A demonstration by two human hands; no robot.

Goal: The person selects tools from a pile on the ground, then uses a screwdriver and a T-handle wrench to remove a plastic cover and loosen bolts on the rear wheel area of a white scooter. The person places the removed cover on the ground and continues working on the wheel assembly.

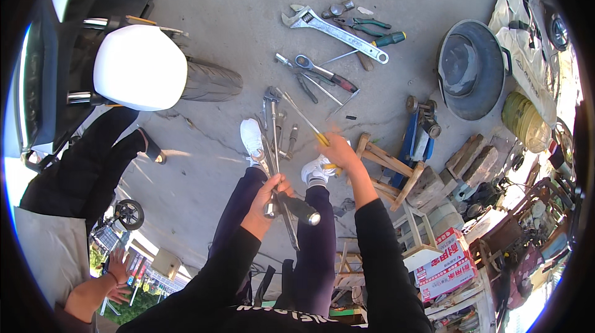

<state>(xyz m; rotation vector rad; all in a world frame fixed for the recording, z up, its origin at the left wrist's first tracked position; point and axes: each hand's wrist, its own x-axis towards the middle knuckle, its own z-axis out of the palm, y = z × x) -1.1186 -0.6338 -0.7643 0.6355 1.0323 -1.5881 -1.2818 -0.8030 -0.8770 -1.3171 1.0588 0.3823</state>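
Note:
My left hand (263,203) is closed around a bundle of metal hand tools, among them a flat steel wrench (289,230) and a dark-handled tool (300,210). Long shanks reach up from that fist over the concrete. My right hand (339,152), slightly blurred, grips what looks like a long screwdriver (304,115) with a yellow handle; its tip is beside the heads of the bundle. Below them lie sockets (292,139). Farther off on the ground are a large adjustable wrench (344,36), a hammer (338,9), green-handled pliers (367,25), a ratchet (325,72) and a T-handle (346,102).
At left stands a vehicle with a white front panel (141,67) and black tyre (214,80); a person in black trousers (80,165) is beside it. To the right are a grey basin (474,69), a blue floor jack (415,131), a wooden stool (390,168) and piled scrap.

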